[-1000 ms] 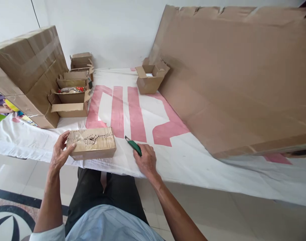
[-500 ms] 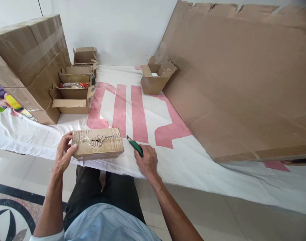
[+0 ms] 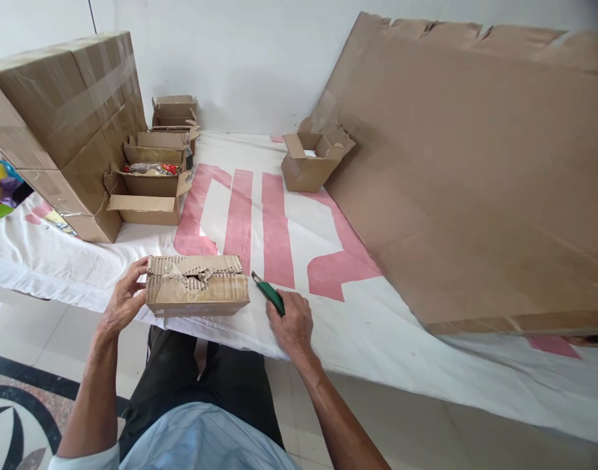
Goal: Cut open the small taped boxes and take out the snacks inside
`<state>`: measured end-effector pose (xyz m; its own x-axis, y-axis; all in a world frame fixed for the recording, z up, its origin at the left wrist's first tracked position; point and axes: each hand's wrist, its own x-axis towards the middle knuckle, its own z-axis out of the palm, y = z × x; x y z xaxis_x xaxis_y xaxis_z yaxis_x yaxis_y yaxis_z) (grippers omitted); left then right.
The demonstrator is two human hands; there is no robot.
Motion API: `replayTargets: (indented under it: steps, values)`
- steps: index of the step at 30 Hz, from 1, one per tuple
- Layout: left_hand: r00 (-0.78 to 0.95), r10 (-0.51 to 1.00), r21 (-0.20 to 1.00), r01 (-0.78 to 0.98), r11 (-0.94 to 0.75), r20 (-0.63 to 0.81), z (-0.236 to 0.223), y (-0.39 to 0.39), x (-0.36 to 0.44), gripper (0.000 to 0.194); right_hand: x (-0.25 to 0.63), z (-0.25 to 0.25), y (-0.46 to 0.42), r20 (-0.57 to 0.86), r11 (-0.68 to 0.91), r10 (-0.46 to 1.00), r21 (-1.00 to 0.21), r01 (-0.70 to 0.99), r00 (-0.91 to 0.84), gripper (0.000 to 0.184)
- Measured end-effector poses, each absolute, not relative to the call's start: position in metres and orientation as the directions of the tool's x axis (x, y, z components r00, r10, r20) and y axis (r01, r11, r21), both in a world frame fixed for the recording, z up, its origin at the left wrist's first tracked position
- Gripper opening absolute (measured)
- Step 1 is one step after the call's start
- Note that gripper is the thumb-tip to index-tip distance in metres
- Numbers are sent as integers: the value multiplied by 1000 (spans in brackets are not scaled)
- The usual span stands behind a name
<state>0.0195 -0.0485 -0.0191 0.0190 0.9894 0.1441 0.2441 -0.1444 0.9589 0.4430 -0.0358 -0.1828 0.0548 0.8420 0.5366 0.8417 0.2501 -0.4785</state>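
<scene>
A small closed cardboard box (image 3: 197,290) with a torn, taped top lies near the front edge of the white and pink sheet (image 3: 260,228). My left hand (image 3: 124,299) grips the box's left end, fingers curled round it. My right hand (image 3: 292,321) rests on the sheet just right of the box, closed on a green utility knife (image 3: 268,294) whose blade tip points toward the box's right end without touching it.
Large taped cartons (image 3: 68,124) stand at the left, with several small open boxes (image 3: 149,189) beside them. Another open small box (image 3: 313,160) sits at the back. A big flat cardboard sheet (image 3: 475,170) leans along the right. Tiled floor lies below.
The view shifted slightly; the box tipped a little so its front face shows more. Both hands keep their hold, and the knife stays beside the box.
</scene>
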Motion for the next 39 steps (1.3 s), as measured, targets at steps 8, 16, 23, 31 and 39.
replayTargets:
  steps: [8, 16, 23, 31, 39]
  values:
    - [35, 987, 940, 301, -162, 159, -22, -33, 44, 44, 444, -184, -36, 525, 248, 849, -495, 832, 59, 28]
    - [-39, 985, 963, 220, -158, 170, -39, -23, 57, 42, 443, -185, -34, 540, 254, 840, -465, 848, 45, 27]
    - [-127, 968, 956, 228, -185, 218, -50, -32, 62, 51, 439, -182, -33, 543, 258, 838, -479, 839, 52, 27]
    - [-130, 962, 954, 214, -210, 241, -50, -30, 62, 47, 437, -178, -32, 543, 252, 838, -476, 843, 56, 27]
    - [-214, 943, 961, 166, -221, 254, -54, -31, 65, 47, 435, -181, -30, 570, 269, 820, -462, 845, 51, 29]
